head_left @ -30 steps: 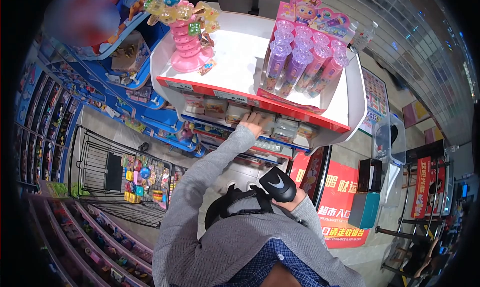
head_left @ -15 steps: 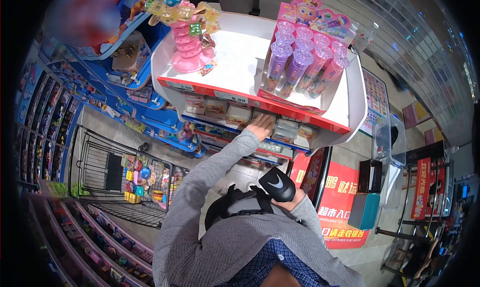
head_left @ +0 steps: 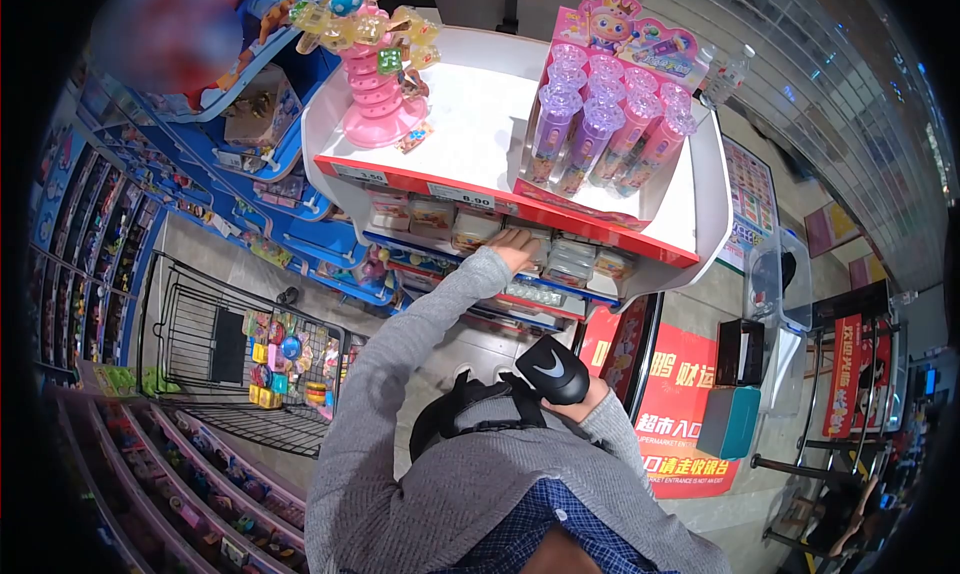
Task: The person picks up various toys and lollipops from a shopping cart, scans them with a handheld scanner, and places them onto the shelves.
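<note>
My left hand (head_left: 515, 249) reaches to the shelf under the white display top, its curled fingers at a clear package (head_left: 535, 244) in a row of packs; whether it grips the package cannot be made out. To its left stands another boxed pack (head_left: 474, 230), and to its right are more clear packs (head_left: 570, 262). Near my body, my right hand (head_left: 582, 404) is wrapped round a black scanner-like device (head_left: 554, 369) with a light curved mark on its head.
On the white display top (head_left: 460, 84) stand a pink toy stand (head_left: 380, 99) and a box of purple and pink tubes (head_left: 600, 124). A black wire cart (head_left: 200, 374) holding toys is at left. Red signs (head_left: 680, 424) lie at right.
My left hand has drawn back slightly toward the shelf's front edge, and its fingers are more curled. My right hand and the black device have barely moved.
</note>
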A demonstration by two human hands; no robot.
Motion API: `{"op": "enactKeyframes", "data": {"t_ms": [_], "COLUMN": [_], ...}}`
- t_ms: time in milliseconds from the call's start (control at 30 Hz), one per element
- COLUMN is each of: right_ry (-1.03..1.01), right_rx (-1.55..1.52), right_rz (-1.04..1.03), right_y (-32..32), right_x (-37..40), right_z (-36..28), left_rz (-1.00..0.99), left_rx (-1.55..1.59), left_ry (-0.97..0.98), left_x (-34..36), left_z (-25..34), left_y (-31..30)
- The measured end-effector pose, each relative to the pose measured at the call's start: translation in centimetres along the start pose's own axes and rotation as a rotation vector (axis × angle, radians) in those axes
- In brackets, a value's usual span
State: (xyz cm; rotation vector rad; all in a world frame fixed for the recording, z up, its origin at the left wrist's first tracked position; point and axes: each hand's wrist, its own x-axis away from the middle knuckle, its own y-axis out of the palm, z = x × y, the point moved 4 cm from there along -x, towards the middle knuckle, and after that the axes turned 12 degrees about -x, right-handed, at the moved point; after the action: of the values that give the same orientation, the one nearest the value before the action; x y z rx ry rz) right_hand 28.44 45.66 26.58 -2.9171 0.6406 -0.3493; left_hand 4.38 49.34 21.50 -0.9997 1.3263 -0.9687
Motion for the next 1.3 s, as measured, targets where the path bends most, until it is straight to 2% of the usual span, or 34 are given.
{"op": "enactKeyframes", "data": {"t_ms": [233,333,400,500,600,733,833,900,933,1000,1100,1233,1300], "right_ry": [-0.013,-0.026,-0.027,-0.039,-0.024,-0.021,-0.008,-0.004,-0.004,-0.002,-0.016,0.008,0.023], "right_rx": [-0.009,-0.002,0.023,0.001,0.0,-0.023,-0.019,-0.011,-0.011,-0.016,-0.036,-0.03,-0.011], "right_rz": [0.011,0.011,0.024,0.002,0.009,-0.004,-0.006,-0.005,-0.004,-0.013,-0.013,-0.007,-0.012], "right_y": [0.1,0.1,0.2,0.2,0.3,0.4,0.5,0.5,0.5,0.6,0.6,0.7,0.6], "right_x": [0.1,0.1,0.1,0.1,0.1,0.2,0.3,0.4,0.4,0.4,0.4,0.4,0.4], "right_z": [0.5,1.0,1.1,0.9,0.7,1.1,1.1,1.0,0.9,0.8,0.7,0.4,0.4], "left_rz": [0.09,-0.008,-0.076,-0.164,-0.185,-0.205,-0.171,-0.255,-0.255,-0.066,-0.112,-0.075,-0.137], "left_rx": [-0.09,-0.087,-0.181,-0.207,-0.044,-0.006,-0.152,-0.212,-0.212,-0.163,-0.155,-0.232,-0.219], "left_ry": [0.033,0.039,0.116,0.064,0.05,0.019,0.026,0.036,0.036,0.005,-0.025,-0.041,-0.02], "left_x": [0.2,0.5,0.8,0.6,0.3,0.0,-0.3,-0.5,-0.3,0.0,0.1,0.1,0.0], "left_z": [0.2,0.3,0.5,0.3,0.1,0.5,1.0,1.3,1.3,1.2,0.9,1.0,0.9], "left_y": [1.1,0.9,1.1,1.5,0.6,-0.6,-0.8,-0.3,0.2,0.5,0.8,0.3,0.9]}}
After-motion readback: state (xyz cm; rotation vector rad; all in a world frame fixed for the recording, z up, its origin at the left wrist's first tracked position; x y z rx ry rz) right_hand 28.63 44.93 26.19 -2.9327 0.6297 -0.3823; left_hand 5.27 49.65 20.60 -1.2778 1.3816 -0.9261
